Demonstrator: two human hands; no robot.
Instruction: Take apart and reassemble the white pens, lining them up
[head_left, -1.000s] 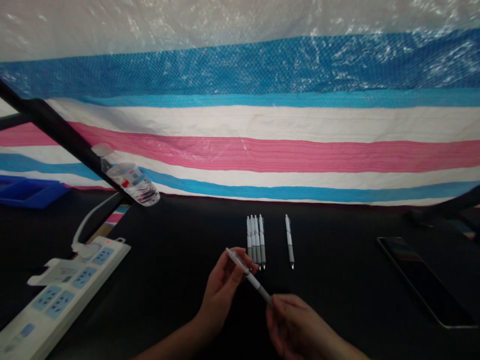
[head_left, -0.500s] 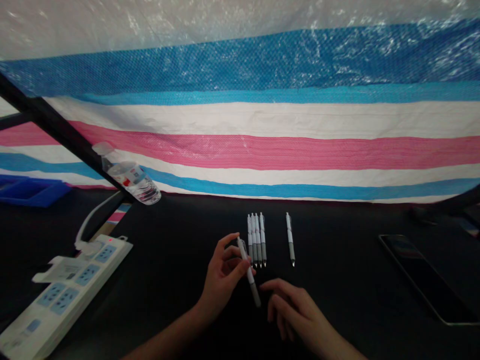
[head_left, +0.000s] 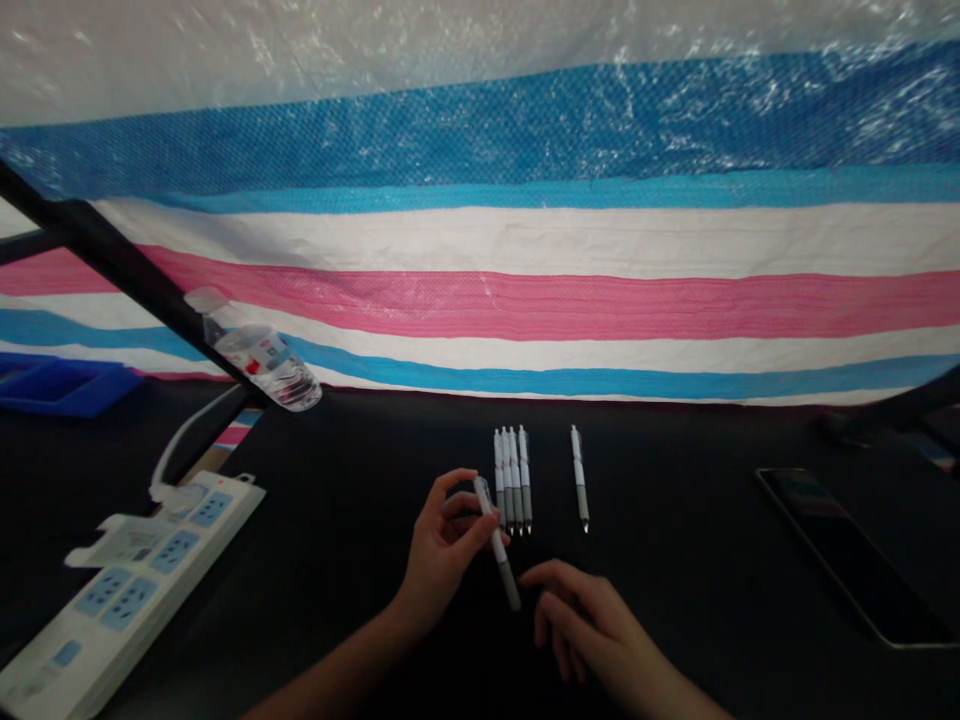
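The left hand has its fingers closed around a white-and-grey pen, held at a slant above the black desk, its grey end toward the right hand. The right hand grasps nothing; its fingers are loosely curled, the index fingertip just beside the pen's grey end. Beyond the left fingers, four similar pens lie side by side in a row. Past the right fingers lies a single pen, apart from that row.
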